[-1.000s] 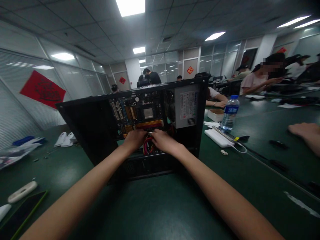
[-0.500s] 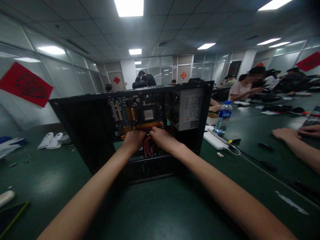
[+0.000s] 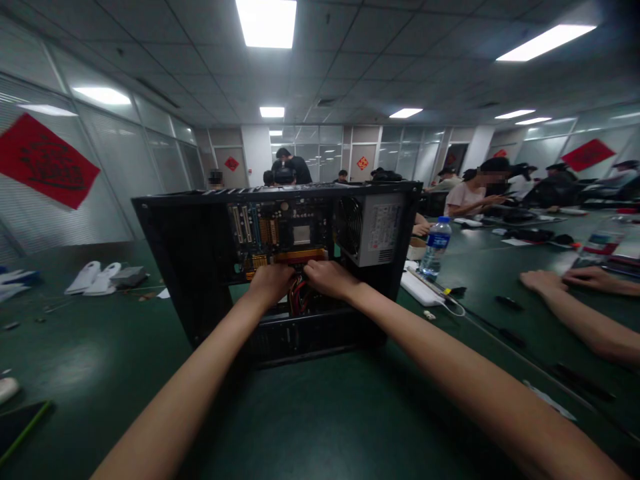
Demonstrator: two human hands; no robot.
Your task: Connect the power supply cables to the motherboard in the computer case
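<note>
An open black computer case (image 3: pixel 320 333) stands on the green table in front of me, its inside facing me. A motherboard (image 3: pixel 300 217) with a silver square chip sits in it, and a grey power supply (image 3: pixel 379 230) fills the upper right corner. My left hand (image 3: pixel 273 280) and my right hand (image 3: pixel 327 277) reach inside, at the motherboard's lower edge. Their curled fingers almost meet above a bundle of red, yellow and black cables (image 3: pixel 299 297), which hangs between them. What the fingertips pinch is hidden behind the hands.
Right of the case are a water bottle (image 3: pixel 437 247), a white power bank-like box (image 3: pixel 420 287) and a cable. Another person's hands (image 3: pixel 545 283) rest on the table farther right. White slipper-like items (image 3: pixel 93 277) lie at left, a green-edged dark object (image 3: pixel 23 427) nearer me.
The view has tilted up and turned slightly right, so the case appears a bit lower and straighter. Both hands stay at the cables, with only slight movement.
</note>
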